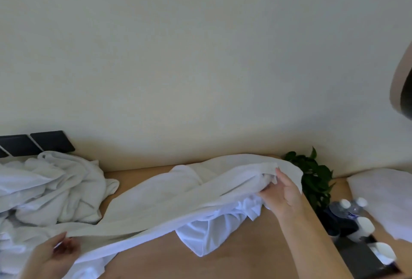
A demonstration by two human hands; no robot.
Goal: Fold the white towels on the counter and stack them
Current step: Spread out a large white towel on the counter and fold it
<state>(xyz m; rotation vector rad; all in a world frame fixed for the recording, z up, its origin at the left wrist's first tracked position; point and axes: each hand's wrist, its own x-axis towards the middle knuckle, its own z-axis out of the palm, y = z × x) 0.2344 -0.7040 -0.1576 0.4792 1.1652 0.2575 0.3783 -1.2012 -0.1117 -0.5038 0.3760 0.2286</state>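
A long white towel (pixel 169 202) stretches across the wooden counter (pixel 234 254), lifted between both hands. My left hand (pixel 55 254) pinches its near-left edge at the bottom left. My right hand (pixel 281 191) grips the far-right end, fingers curled into the cloth. Part of the towel hangs bunched beneath the raised edge in the middle. A heap of crumpled white towels (pixel 51 191) lies at the left of the counter. A white folded cloth (pixel 383 200) rests at the far right.
A green leafy plant (pixel 314 178) stands by the wall just right of my right hand. Water bottles (pixel 354 207) and white cups (pixel 365 227) sit on a dark tray at the right. Dark tiles (pixel 35 143) line the wall at left.
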